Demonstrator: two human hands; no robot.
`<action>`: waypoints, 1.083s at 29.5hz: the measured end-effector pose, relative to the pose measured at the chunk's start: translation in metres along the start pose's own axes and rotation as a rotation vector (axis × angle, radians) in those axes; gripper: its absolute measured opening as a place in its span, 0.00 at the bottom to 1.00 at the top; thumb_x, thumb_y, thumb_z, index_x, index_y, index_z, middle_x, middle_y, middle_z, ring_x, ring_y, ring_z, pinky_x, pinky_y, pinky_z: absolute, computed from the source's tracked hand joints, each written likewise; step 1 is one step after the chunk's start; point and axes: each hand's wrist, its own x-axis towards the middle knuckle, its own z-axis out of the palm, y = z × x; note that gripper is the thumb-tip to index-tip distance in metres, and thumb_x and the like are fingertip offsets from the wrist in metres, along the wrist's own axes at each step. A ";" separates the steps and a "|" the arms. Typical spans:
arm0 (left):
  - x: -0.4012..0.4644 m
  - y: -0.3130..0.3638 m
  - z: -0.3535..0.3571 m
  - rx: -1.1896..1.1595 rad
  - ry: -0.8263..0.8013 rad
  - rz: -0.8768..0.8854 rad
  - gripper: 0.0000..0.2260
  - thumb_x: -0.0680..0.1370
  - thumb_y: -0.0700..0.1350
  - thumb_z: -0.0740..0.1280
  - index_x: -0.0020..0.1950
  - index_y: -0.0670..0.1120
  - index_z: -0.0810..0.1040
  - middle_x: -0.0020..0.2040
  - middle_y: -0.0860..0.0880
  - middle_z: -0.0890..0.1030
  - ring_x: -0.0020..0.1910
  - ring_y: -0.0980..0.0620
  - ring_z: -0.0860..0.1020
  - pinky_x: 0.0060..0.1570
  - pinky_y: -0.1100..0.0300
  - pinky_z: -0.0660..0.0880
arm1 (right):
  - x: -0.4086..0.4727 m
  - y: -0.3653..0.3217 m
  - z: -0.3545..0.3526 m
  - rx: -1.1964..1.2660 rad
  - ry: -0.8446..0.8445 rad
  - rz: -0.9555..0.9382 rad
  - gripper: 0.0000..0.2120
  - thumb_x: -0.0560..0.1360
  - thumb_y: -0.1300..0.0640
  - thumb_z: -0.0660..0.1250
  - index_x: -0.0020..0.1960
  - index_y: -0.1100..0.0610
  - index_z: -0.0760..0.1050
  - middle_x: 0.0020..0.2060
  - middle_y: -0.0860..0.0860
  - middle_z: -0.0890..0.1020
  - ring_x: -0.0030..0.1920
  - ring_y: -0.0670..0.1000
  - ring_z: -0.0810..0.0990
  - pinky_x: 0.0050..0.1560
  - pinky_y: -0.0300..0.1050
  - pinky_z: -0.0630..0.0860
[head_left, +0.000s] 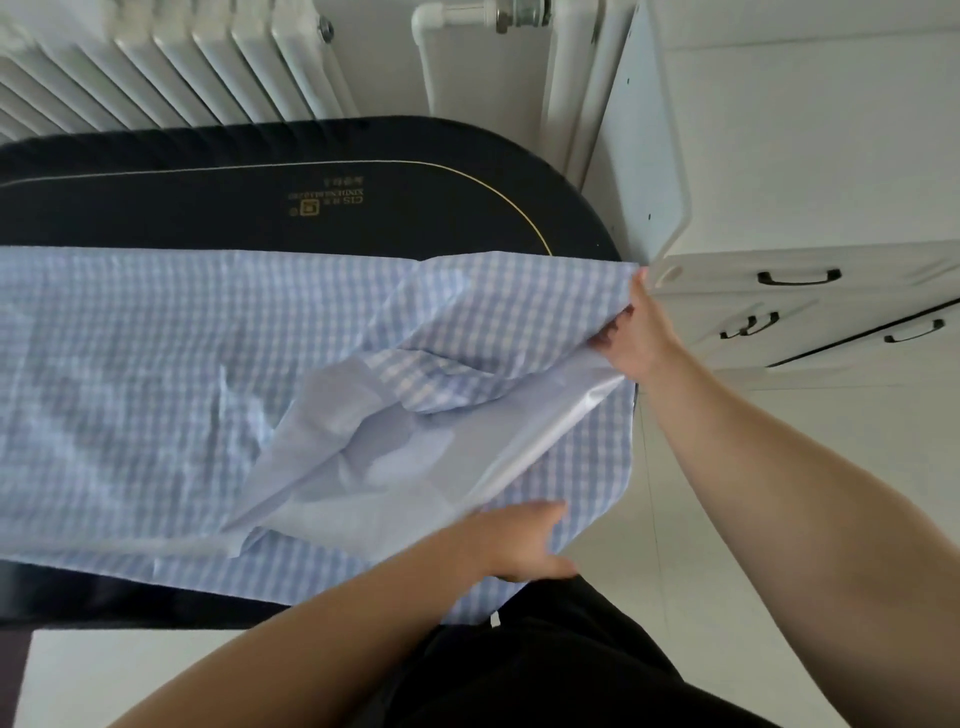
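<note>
Left hand (524, 545) flat, right hand (631, 338) curled.

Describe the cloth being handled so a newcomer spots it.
Below the white radiator stands a dark round-ended table. Across it lies the blue-and-white checked cloth, its right end gripped by the right hand. It alone is checked, with a plain pale inside turned out.

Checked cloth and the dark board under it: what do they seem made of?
The checked cloth looks like thin woven fabric, probably cotton, matte: it creases and folds softly. The dark board seems covered in matte fuzzy textile, with gold print; its core is hidden.
</note>
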 end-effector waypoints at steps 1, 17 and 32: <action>-0.011 0.011 -0.007 -0.165 -0.165 0.071 0.28 0.80 0.53 0.62 0.77 0.46 0.58 0.76 0.47 0.62 0.73 0.50 0.64 0.67 0.61 0.61 | -0.001 0.007 0.004 -0.030 -0.060 0.019 0.24 0.77 0.40 0.60 0.63 0.56 0.70 0.52 0.51 0.80 0.54 0.51 0.79 0.57 0.49 0.75; -0.010 -0.173 0.034 0.636 0.429 0.113 0.56 0.64 0.67 0.70 0.74 0.58 0.30 0.75 0.53 0.28 0.74 0.45 0.31 0.68 0.39 0.37 | -0.093 0.172 -0.020 -0.581 0.368 -0.034 0.18 0.77 0.48 0.62 0.40 0.64 0.73 0.34 0.59 0.77 0.35 0.58 0.79 0.39 0.54 0.80; -0.034 -0.201 0.046 0.320 0.925 0.328 0.17 0.76 0.55 0.56 0.55 0.45 0.74 0.60 0.48 0.77 0.58 0.44 0.75 0.55 0.52 0.72 | -0.156 0.236 0.036 0.551 0.083 0.189 0.17 0.77 0.45 0.64 0.48 0.58 0.82 0.41 0.54 0.82 0.39 0.52 0.82 0.39 0.44 0.80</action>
